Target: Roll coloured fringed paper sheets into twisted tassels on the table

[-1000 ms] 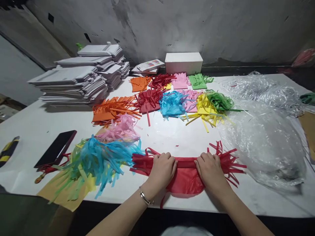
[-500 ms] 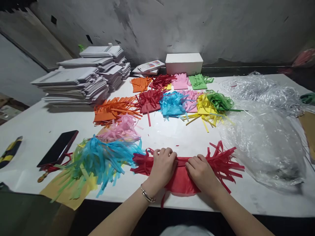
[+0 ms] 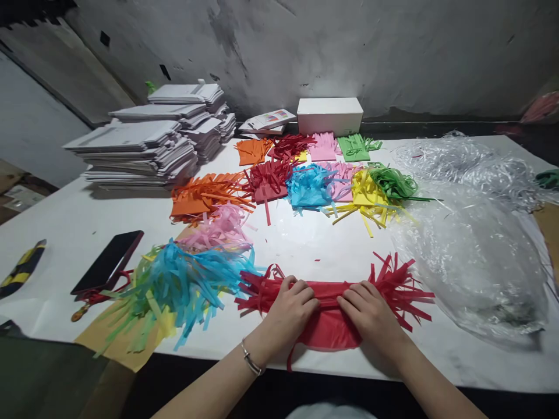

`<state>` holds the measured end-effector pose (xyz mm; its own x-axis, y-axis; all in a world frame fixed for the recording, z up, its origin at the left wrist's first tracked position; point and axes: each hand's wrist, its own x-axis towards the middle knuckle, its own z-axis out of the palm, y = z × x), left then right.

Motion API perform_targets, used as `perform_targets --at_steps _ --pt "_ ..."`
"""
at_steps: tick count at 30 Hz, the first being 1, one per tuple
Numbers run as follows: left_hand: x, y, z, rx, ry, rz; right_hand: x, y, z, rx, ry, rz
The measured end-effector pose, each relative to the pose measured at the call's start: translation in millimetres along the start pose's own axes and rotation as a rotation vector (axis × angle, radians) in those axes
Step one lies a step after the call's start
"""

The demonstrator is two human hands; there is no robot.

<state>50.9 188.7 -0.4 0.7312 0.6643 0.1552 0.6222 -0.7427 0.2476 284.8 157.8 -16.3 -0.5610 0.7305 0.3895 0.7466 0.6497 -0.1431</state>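
Note:
A sheet of red tissue paper [image 3: 331,334] with fringed ends lies on the white table near its front edge. Its fringes spread out to the left and right, and creases run across its middle. My left hand [image 3: 292,311] has its fingers curled over the creased band left of centre. On the right part of the same band, my right hand [image 3: 367,311] is closed with fingertips bent over the paper. Both thumbs are mostly hidden. Beside my left hand lies a heap of blue fringed tissue paper [image 3: 192,279], with green and yellow strips under it.
Fringed tissue bundles, such as a blue one [image 3: 309,187] and an orange one [image 3: 192,201], lie farther back. Paper stacks [image 3: 131,145] and a white box [image 3: 330,116] stand by the wall. Clear plastic [image 3: 471,256] covers the right side; a phone [image 3: 109,262] lies left.
My hands have moved slightly apart along the red paper, my right hand shifting rightward. More of the creased band shows between them. The whole view has shifted a little.

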Motion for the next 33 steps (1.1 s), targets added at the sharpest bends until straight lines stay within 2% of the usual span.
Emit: perform_targets --at_steps 3,7,10,15,17,22,24,28,33 --pt "-5.3 3.7 0.7 -0.047 0.013 -0.077 -11.2 4.9 -7.7 0.034 0.017 0.098" --pt "-1.1 13.8 1.9 -0.061 0.021 -0.320 -6.9 4.0 -6.4 0.012 0.005 0.266" --pt "6.0 19.9 1.0 -0.017 -0.016 -0.480 3.1 3.7 -0.2 -0.055 -0.025 0.352" --pt "12.2 21.3 -2.3 -0.020 -0.053 -0.577 13.5 4.4 -1.6 -0.140 -0.023 0.400" --pt "12.7 20.9 -3.6 -0.029 -0.060 -0.580 15.6 1.8 -3.5 -0.127 -0.004 0.328" --pt "11.7 20.0 -3.2 -0.068 -0.020 -0.520 20.5 -5.9 5.8 -0.035 -0.034 0.005" --pt "10.1 18.3 -1.4 -0.080 0.019 -0.425 21.9 -5.6 12.1 -0.029 -0.035 -0.020" --pt "7.3 11.9 2.4 -0.051 0.105 -0.215 23.7 -3.6 17.9 -0.020 -0.016 0.019" --pt "8.0 5.2 7.5 -0.056 0.171 -0.096 27.1 -10.5 17.9 -0.028 -0.043 0.007"
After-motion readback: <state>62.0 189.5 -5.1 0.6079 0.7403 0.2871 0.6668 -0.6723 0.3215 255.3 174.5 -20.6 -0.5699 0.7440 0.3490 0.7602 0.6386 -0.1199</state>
